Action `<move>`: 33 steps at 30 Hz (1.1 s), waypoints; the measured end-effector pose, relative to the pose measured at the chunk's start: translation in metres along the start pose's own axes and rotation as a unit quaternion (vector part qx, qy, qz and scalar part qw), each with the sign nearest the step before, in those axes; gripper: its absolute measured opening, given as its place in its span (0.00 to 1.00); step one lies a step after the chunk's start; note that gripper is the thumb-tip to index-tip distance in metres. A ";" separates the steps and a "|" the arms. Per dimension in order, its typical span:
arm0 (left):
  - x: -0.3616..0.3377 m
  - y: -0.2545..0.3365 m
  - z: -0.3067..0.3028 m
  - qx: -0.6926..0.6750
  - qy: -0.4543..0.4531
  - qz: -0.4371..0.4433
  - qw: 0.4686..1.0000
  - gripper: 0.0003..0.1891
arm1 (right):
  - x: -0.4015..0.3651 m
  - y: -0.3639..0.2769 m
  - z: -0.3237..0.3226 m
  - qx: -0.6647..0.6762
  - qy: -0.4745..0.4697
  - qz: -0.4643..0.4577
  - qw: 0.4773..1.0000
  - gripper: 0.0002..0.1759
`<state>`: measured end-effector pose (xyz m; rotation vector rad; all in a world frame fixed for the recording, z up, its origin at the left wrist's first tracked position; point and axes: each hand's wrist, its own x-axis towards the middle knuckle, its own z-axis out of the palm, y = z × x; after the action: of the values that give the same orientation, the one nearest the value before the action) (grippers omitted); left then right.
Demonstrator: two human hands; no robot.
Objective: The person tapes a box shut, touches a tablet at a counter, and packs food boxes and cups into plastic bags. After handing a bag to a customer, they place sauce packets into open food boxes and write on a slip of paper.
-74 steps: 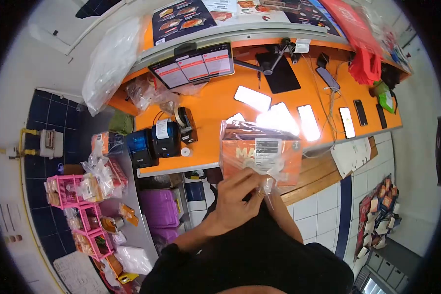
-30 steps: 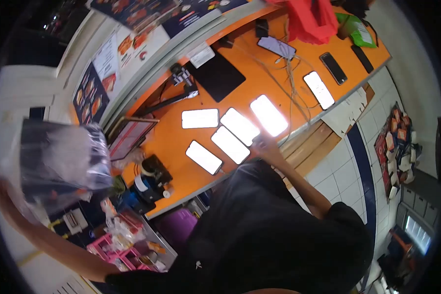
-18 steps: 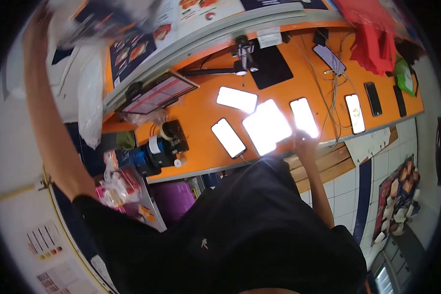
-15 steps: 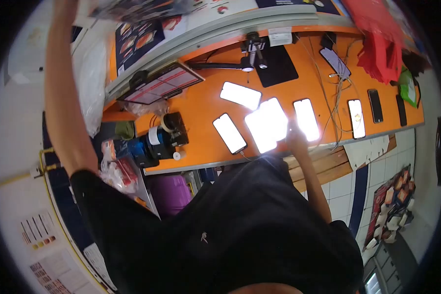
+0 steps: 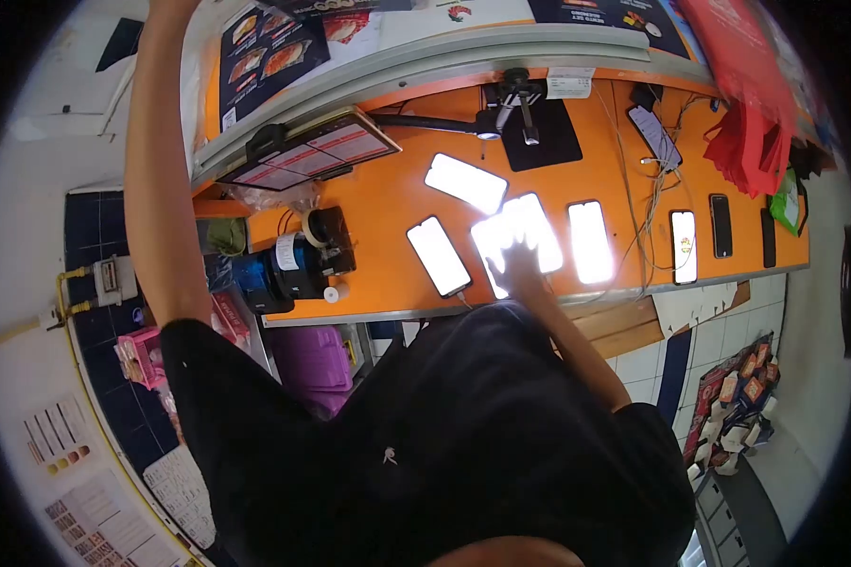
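My right hand point(image 5: 522, 271) rests over a glowing phone screen point(image 5: 487, 231), fingers spread and holding nothing. A second lit phone point(image 5: 531, 210) lies right beside that screen, and the two overlap in this view. White-lit phones surround the hand: one to the left point(image 5: 439, 255), one at the upper left point(image 5: 466, 182) and one on the right point(image 5: 590, 242). My left arm point(image 5: 165, 180) stretches up past the top edge of the view, so its hand is out of sight.
The orange counter point(image 5: 378, 255) holds a label printer point(image 5: 293, 260), a menu stand point(image 5: 312, 151), a black mat point(image 5: 544, 137) and a phone stand point(image 5: 520, 99). Cables point(image 5: 645, 217) run between phones on the right. Red bags point(image 5: 752, 142) hang at the far right.
My right hand has moved left from between the lit phones onto the screen, and its fingers have spread. My left arm remains raised, and the whole view has shifted slightly.
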<state>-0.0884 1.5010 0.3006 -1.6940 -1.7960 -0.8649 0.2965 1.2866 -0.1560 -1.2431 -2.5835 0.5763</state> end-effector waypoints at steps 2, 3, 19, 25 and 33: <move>-0.030 0.011 -0.030 -0.026 0.026 -0.010 0.999 0.21 | 0.003 0.004 0.010 -0.005 -0.022 -0.006 1.000 0.27; -0.048 0.021 -0.047 -0.039 0.039 -0.016 0.998 0.23 | 0.004 0.005 0.011 -0.010 -0.027 -0.011 1.000 0.27; -0.619 0.150 -0.059 -0.343 -0.217 -0.623 0.669 0.11 | -0.090 0.024 -0.012 0.188 -0.033 0.176 0.966 0.11; -0.582 0.179 -0.016 -0.347 -0.346 -0.449 0.747 0.07 | -0.092 0.009 -0.007 0.220 0.007 0.150 0.964 0.16; -0.564 0.189 0.053 -0.192 -0.394 -0.130 0.889 0.09 | -0.099 -0.008 -0.003 0.237 0.028 0.115 0.964 0.15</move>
<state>0.1494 1.1689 -0.1351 -2.3200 -2.5592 -0.7154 0.3530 1.2047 -0.1524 -1.3603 -2.0849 1.1068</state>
